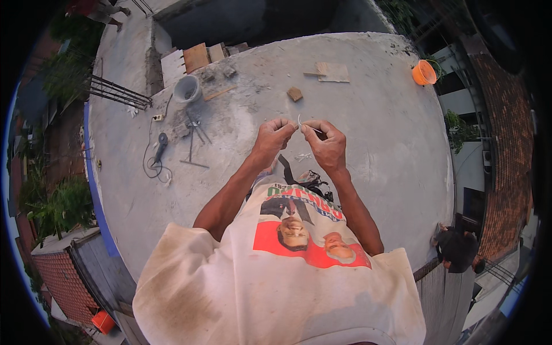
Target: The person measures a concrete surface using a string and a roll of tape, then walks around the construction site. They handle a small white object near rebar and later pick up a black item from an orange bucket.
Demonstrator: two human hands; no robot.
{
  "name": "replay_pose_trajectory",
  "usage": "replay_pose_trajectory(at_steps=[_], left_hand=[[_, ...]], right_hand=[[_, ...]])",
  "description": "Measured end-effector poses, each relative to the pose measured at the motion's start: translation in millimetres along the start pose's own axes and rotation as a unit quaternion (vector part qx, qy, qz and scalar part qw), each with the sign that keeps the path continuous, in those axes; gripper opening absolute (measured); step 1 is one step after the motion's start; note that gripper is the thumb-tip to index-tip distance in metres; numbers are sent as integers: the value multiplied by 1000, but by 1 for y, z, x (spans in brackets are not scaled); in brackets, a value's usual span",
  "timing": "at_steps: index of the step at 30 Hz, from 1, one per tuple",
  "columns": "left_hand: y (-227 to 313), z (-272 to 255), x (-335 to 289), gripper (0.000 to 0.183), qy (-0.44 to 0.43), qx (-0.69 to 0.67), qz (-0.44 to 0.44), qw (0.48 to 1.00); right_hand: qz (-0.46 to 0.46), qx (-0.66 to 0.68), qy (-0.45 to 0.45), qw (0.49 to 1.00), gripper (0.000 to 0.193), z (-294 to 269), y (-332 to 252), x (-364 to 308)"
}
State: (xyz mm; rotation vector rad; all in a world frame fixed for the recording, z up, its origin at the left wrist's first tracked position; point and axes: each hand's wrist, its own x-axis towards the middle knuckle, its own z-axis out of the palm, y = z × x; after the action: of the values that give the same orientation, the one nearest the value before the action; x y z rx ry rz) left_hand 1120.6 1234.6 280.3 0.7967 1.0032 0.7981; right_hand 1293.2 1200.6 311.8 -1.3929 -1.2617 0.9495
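Hands: two, both bare, raised and close together near the middle of the view. The left hand (273, 138) has thumb and forefinger pinched on a strip; the right hand (327, 144) pinches the same strip, its other fingers curled in.
Strip: one, thin, white and curved, held in the air between the two sets of fingertips.
Shirt: one, white and stained (276, 299), on the person, with a coloured print of two people on it.
Straps: a black bundle (313, 183), just beyond the shirt; too tangled to count.
Scraps: a few small white ones (303, 156), on the slab (397, 149) below the right hand; a clear count is not possible.
Wood: one block (294, 94) ahead of the hands; one flat board (334, 72) farther off, with a narrow piece at its left; one stick (219, 93) to the left.
Buckets: one grey (187, 89), at the left beside the stick; one orange (424, 73), near the slab's right edge.
Power tool: one (161, 144), at the left, with a cord looped beside it.
Rods: several dark ones (191, 145), between the power tool and the left hand.
Other people: two, one at the upper left (102, 10), one in dark clothes at the right (457, 248).
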Motion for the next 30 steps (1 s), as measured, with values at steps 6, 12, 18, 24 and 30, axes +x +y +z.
replay_pose_trajectory(at_steps=[6, 12, 18, 24, 30], left_hand=[[-15, 3, 4, 14, -54, -90, -51, 993], [-23, -2, 7, 12, -75, -196, -83, 974], [-27, -9, 4, 15, -63, -198, -56, 977], [-30, -17, 6, 15, -61, -153, -45, 985], [-31, -21, 7, 14, -72, -167, -63, 981]], right_hand=[[-180, -191, 26, 965, 14, 4, 12, -5], [-241, -252, 1, 937, 17, -2, 23, -8], [-47, -127, 16, 991, 20, 7, 16, -16], [40, -54, 23, 997, 15, 14, 13, -15], [-95, -131, 22, 987, 13, 18, 16, -10]])
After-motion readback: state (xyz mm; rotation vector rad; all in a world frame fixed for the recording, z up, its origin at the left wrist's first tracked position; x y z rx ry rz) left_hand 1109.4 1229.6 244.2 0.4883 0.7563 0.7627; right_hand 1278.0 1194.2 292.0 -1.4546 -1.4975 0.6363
